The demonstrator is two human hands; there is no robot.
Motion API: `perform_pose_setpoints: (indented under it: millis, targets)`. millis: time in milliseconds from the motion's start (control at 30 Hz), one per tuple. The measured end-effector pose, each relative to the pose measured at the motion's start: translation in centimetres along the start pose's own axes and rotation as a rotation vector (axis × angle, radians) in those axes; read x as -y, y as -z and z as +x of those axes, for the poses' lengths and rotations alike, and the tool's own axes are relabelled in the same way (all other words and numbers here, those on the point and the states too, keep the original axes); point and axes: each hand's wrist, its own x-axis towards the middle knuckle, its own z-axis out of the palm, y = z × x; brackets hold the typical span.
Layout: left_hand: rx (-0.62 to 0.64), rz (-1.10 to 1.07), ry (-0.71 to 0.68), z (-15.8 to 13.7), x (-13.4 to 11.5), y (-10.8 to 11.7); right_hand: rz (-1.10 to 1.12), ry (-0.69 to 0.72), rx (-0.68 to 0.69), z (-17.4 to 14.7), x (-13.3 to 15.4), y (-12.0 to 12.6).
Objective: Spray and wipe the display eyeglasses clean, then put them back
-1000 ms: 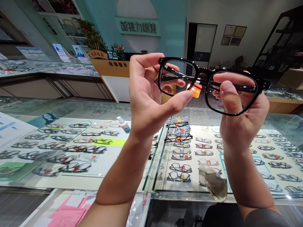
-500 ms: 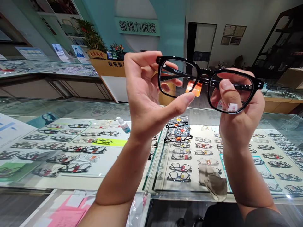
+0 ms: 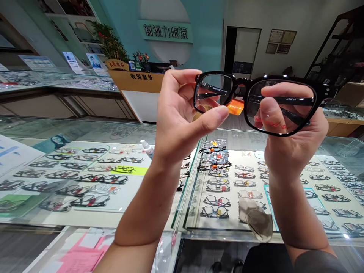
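Black, shiny plastic makes up the glasses (image 3: 243,81), held up between the two hands and clear of the counter; in view they stand past the right case's far edge. Their long axis runs across from left hand (image 3: 180,108) to right hand (image 3: 297,146), dropping a little toward the right, and the right lens (image 3: 254,117) shows larger than the left, so that end seems nearer the wearer. The arms (image 3: 298,101) look folded behind the lenses.

Neither hand is closer: both are on the glasses, one at each end, apart from each other. The left grips the outer left corner with its forefinger, its thumb lying low near the bridge, beside an orange tag (image 3: 236,107); whether the thumb presses the rim I cannot tell. The right is clamped from behind, thumb and forefinger showing through the right lens, apparently on an arm.

Below, a cloth (image 3: 259,222) lies over the right case's (image 3: 213,229) near edge, toward the left corner. Rows of frames (image 3: 214,212) sit inside. On the left case (image 3: 127,220), a bottle (image 3: 146,146) stands toward the far right corner, partly behind the left wrist.
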Motion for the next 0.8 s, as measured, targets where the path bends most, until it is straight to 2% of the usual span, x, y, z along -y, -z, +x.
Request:
perform_pose_setpoints:
  millis: [133,267,367,500,600,700,800]
  targets:
    - [0.075,-0.064,0.148,0.2,-0.3,0.4,-0.116,0.042,0.009,0.0,0.2,0.4]
    - [0.112,-0.044,0.264,0.2,-0.6,0.6,-0.209,-0.009,0.044,-0.3,0.1,0.8]
    - [0.127,-0.021,0.290,0.1,-0.7,0.4,-0.263,-0.055,0.024,-0.5,0.3,0.8]
    - [0.116,0.127,0.245,-0.1,-0.3,0.5,-0.276,-0.104,-0.011,-0.3,0.9,0.4]
    - [0.041,0.187,0.186,-0.1,0.1,0.7,-0.209,-0.064,0.042,0.1,1.0,0.4]
    - [-0.089,0.115,0.036,0.2,0.3,0.8,-0.185,-0.082,0.168,0.5,0.5,0.8]
    - [-0.184,0.052,-0.118,0.7,-0.1,0.5,-0.293,-0.188,0.411,0.7,0.0,0.9]
